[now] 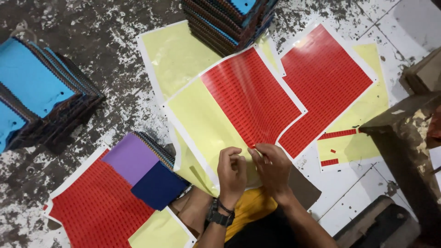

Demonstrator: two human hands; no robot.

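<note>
Two bare hands are seen at the near edge of a sticker sheet [229,110], a yellow backing sheet half covered with rows of small red labels, which lies on the paint-spattered floor [124,82] in the middle of the view. The left hand [231,172] is curled, its fingertips drawn together and pressed onto the yellow part of that sheet; whether anything is pinched between them cannot be told. A dark watch [219,217] is worn on its wrist. The right hand [272,167] is set just beside the left one, touching it, with thumb and forefinger narrowed on the lowest edge of the red label block.

To the right of the sticker sheet a second sheet [326,78] is laid, mostly red, with a nearly stripped yellow sheet [349,147] just below it, on which only a few red strips are left. Beyond the sticker sheet's far edge a stack of fabric swatches [225,20] is placed, partly resting on another yellow sheet. Well to the left of the sticker sheet a blue-topped swatch pile [36,87] is spread. Near its lower left corner a purple swatch [133,158] and a navy swatch [158,186] are laid over a further red sheet [96,206].
</note>
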